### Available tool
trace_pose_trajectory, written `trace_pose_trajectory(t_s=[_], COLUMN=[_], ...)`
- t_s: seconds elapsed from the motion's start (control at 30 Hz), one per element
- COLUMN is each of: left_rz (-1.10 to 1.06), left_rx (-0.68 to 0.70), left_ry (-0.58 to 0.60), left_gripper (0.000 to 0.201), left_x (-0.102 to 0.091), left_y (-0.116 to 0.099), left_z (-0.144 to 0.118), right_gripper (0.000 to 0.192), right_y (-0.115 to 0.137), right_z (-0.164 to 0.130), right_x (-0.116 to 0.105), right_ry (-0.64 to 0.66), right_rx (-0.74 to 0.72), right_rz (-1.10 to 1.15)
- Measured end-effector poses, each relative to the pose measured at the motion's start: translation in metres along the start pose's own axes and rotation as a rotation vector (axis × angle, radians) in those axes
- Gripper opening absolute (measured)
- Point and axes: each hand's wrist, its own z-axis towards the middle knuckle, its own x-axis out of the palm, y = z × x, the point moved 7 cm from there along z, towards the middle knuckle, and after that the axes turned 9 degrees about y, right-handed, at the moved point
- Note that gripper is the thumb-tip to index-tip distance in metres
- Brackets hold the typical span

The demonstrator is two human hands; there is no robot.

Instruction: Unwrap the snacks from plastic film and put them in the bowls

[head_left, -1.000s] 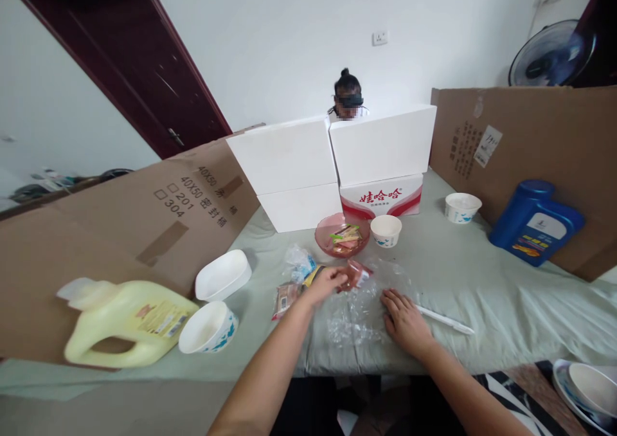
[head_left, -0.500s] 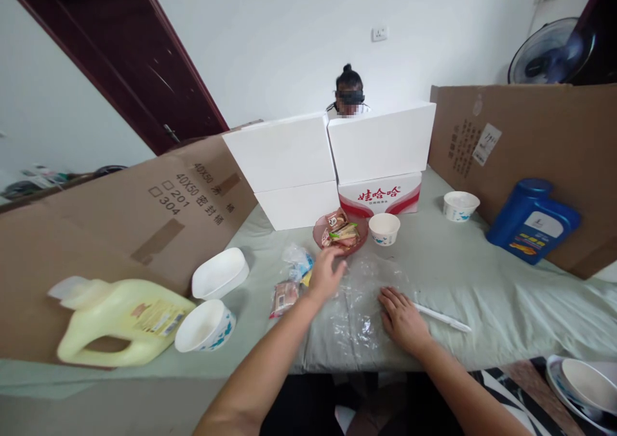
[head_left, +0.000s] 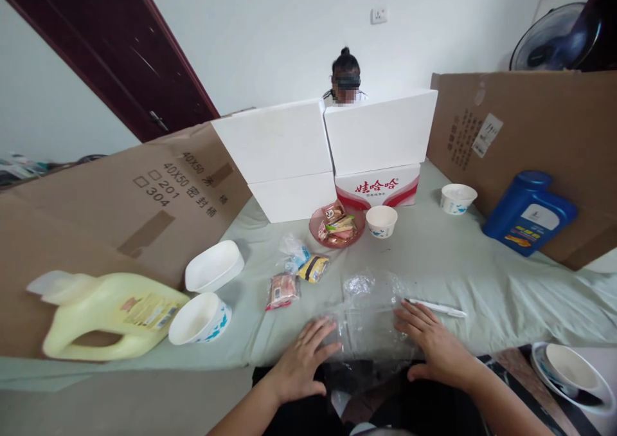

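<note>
Both hands are lying flat and released on the crumpled clear plastic bag [head_left: 369, 317] at the desk's [head_left: 482, 281] near edge, left hand [head_left: 301, 362] and right hand [head_left: 436, 346] flanking it, seemingly smoothing it. Its long axis is running toward the far edge; the opening isn't discernible.

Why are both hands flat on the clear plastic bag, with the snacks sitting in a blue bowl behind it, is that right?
Not quite. Both hands, left hand and right hand, do rest on the clear plastic bag, but the snacks sit in a pink bowl, not a blue one. The head view shows it.
</note>
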Motion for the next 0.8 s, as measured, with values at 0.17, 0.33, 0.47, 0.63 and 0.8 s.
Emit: trace_pose_trajectory(t_s=[0.17, 0.33, 0.47, 0.63, 0.8], left_rz=[0.093, -0.089, -0.202, -0.346, -0.473], left_rx=[-0.027, -0.112, -0.225, -0.252, -0.47], left_ry=[-0.133, -0.251, -0.316, -0.353, -0.416], left_gripper=[0.047, 0.018, 0.02, 0.021, 0.029], left_x=[0.003, -0.02, -0.033, -0.037, -0.037], left_y=[-0.004, 0.008, 0.032, 0.044, 0.061], left_z=[-0.008, 0.006, 0.02, 0.025, 0.019], right_gripper=[0.051, 0.023, 0.02, 0.023, 0.025], right_y=[-0.003, 0.002, -0.014, -0.01, -0.005], right_z=[-0.009, -0.002, 0.003, -0.002, 0.006], right_x=[0.003, -0.012, -0.021, -0.027, -0.023], right_ry=[-0.072, -0.166, -0.201, -0.232, -0.253], right_rx=[0.034, 0.059, 0.124, 0.037, 0.042], right_rz=[-0.032, 0.009, -0.005, 0.031, 0.302])
